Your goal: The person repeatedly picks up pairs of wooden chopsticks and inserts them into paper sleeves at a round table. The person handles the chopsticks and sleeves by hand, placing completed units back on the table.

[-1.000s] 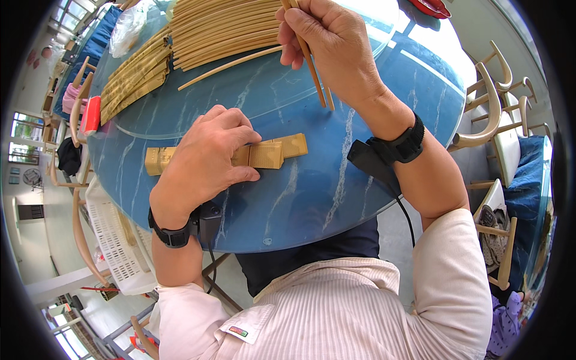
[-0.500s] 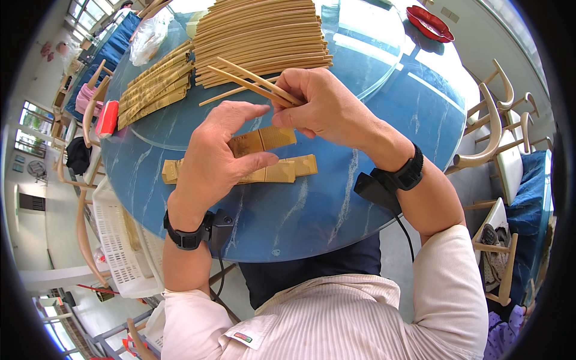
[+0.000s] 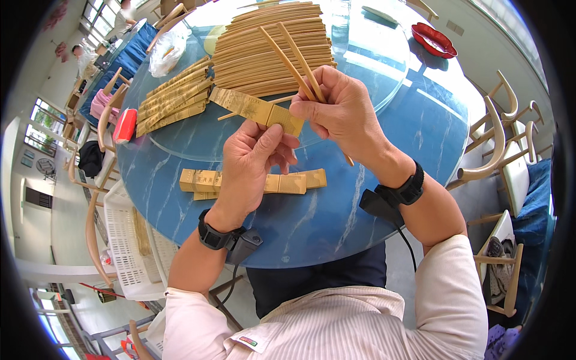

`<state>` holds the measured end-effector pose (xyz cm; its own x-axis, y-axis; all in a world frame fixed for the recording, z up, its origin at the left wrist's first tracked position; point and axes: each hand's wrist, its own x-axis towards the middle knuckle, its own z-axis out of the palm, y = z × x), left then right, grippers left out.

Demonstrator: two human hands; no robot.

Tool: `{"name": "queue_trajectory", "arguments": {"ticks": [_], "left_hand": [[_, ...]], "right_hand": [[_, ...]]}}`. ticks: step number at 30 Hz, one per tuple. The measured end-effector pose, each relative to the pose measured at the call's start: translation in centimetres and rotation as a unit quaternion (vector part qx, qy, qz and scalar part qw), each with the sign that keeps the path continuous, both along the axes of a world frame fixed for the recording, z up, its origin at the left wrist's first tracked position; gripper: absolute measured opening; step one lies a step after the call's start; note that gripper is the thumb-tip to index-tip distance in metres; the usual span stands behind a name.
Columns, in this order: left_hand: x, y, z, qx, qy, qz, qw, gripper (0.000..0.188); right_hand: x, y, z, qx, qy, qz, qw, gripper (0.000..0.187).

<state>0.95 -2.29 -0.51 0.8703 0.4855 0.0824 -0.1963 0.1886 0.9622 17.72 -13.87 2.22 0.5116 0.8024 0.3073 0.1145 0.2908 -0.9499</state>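
Two wooden chopsticks (image 3: 292, 60) are pinched in my right hand (image 3: 341, 111), their long ends slanting up and to the left. Between thumb and fingers my left hand (image 3: 255, 157) holds a gold paper chopstick sleeve (image 3: 249, 108), its right end close to my right fingers. Below, a few flat gold sleeves (image 3: 291, 183) lie overlapping on the table, partly hidden by my left hand. Farther off lies a wide stack of bare chopsticks (image 3: 270, 51). To its left are several gold sleeves (image 3: 174, 99) laid side by side.
The round blue marbled table (image 3: 312, 228) carries a turntable. A red packet (image 3: 125, 126) and a crumpled plastic bag (image 3: 168, 53) sit left, a red dish (image 3: 433, 41) far right. A white crate (image 3: 129, 258) stands below the left edge; wooden chairs (image 3: 489, 144) stand right.
My left hand has taken hold of one sleeve and raised it beside my right hand. The chopsticks in my right hand have turned more upright.
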Motion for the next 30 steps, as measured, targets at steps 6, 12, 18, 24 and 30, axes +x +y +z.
{"name": "queue_trajectory", "arguments": {"ticks": [6, 12, 18, 24, 30], "left_hand": [[0.1, 0.8, -0.1, 0.063, -0.086, 0.124, 0.987, 0.018], [-0.4, 3.0, 0.4, 0.094, -0.157, 0.206, 0.961, 0.016], [-0.6, 3.4, 1.5, 0.051, -0.212, 0.233, 0.948, 0.015], [-0.8, 3.2, 1.5, 0.076, -0.205, 0.22, 0.951, 0.014], [-0.6, 3.1, 1.6, 0.075, -0.213, 0.219, 0.949, 0.014]], "right_hand": [[-0.3, 0.3, 0.3, 0.0, 0.009, -0.033, 0.999, 0.019], [-0.2, -0.1, -0.6, 0.017, -0.141, -0.018, 0.99, 0.006], [0.2, 0.4, -1.2, 0.01, -0.162, -0.022, 0.986, 0.005], [0.5, 0.6, -1.6, -0.023, -0.156, -0.003, 0.987, 0.004], [0.7, 0.3, -1.4, -0.058, -0.138, 0.019, 0.989, 0.007]]}}
